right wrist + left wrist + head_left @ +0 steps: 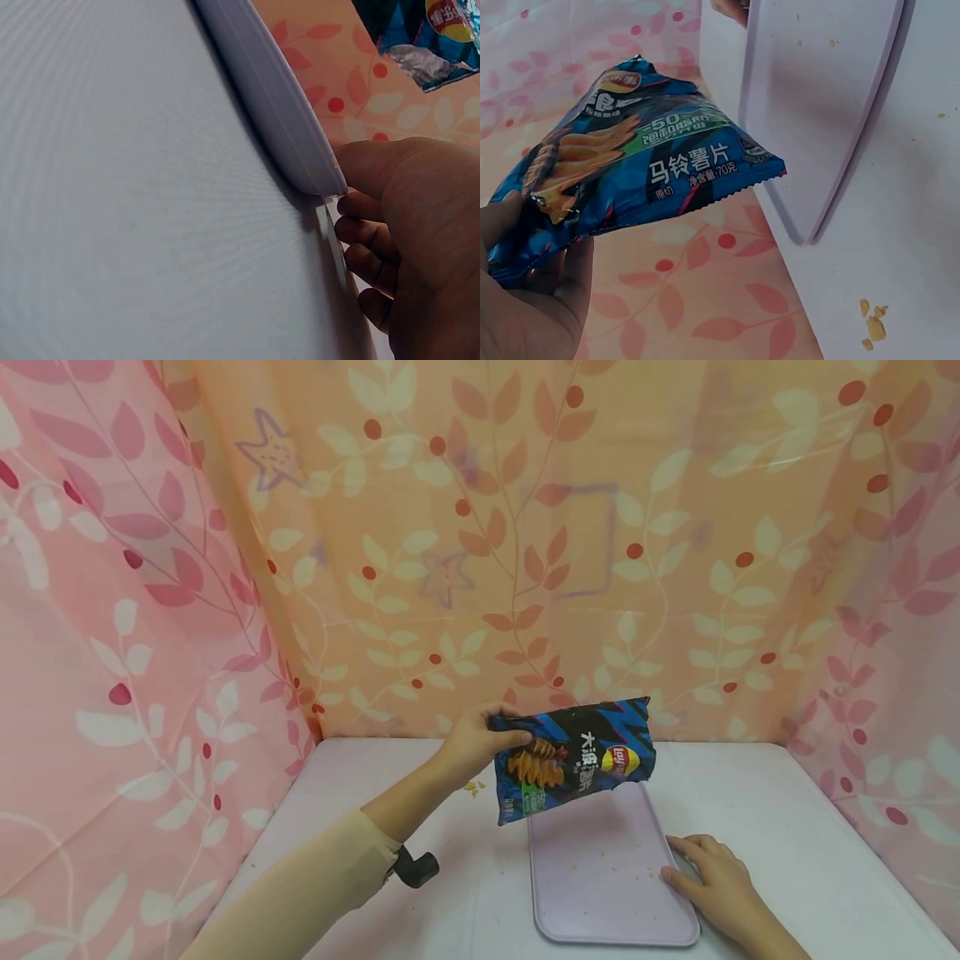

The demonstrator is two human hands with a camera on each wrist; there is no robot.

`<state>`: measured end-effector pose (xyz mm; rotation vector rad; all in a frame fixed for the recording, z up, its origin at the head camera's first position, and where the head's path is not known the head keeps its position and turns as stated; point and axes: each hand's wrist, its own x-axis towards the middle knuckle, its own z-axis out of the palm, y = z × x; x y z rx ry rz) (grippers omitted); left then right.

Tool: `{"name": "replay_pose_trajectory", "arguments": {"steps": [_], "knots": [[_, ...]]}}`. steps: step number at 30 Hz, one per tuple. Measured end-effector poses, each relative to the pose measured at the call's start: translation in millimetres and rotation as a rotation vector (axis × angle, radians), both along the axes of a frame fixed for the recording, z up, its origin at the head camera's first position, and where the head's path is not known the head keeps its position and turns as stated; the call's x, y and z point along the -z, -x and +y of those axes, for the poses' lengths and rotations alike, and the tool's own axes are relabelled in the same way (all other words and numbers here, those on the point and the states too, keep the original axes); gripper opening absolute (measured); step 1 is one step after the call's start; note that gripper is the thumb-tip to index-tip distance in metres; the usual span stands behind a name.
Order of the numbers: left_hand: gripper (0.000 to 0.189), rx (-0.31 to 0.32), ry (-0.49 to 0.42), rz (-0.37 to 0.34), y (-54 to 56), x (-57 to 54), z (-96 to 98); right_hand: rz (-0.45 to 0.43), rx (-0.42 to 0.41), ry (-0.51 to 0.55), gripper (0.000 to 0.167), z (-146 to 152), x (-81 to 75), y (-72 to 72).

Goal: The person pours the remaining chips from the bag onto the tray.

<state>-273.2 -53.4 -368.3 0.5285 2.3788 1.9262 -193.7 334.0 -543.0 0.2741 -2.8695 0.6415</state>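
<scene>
My left hand (pixel 474 745) grips a blue and black bag of potato chips (pixel 592 758) by one end, thumb on its printed front. The bag is held tilted above the far end of a pale lilac tray (pixel 615 935). In the left wrist view, the chip bag (pixel 645 142) spreads out from the thumb and fingers. At the tray's right side is my right hand (pixel 716 885), its thumb over the rim. The right wrist view has the tray (pixel 277 112) edge-on, its rim between the thumb and curled fingers of the right hand (pixel 427 240).
Small crumbs (pixel 602 854) are scattered over the tray. Several larger chip pieces (pixel 475 788) lie on the white table (pixel 375 777) left of it. A leaf-patterned curtain (pixel 480 635) closes off the back and both sides. A black wrist strap (pixel 416 867) sticks out from the left sleeve.
</scene>
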Motion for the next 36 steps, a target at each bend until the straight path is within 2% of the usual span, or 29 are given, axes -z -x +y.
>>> {"name": "replay_pose_trajectory", "arguments": {"steps": [7, 15, 23, 30, 36], "knots": [[0.025, -0.021, 0.016, 0.026, 4.8, -0.2, 5.3, -0.067, 0.029, -0.011, 0.072, -0.5, -1.6, 2.2], [0.029, -0.024, -0.008, 0.028, 5.4, -0.6, 9.7, -0.060, 0.020, -0.015, 0.072, -0.5, -1.1, 2.0], [0.030, 0.037, -0.078, 0.044, 8.0, 5.6, 14.7, -0.016, 0.007, -0.010, 0.068, -1.2, -1.5, 0.5], [0.028, 0.058, -0.035, 0.105, 8.1, 4.7, 16.3, 0.003, 0.005, -0.005, 0.064, -1.2, -1.1, 0.3], [0.025, 0.115, -0.002, 0.143, 9.4, 8.7, 18.7, 0.034, -0.008, 0.002, 0.061, -0.8, 0.7, -0.3]]}}
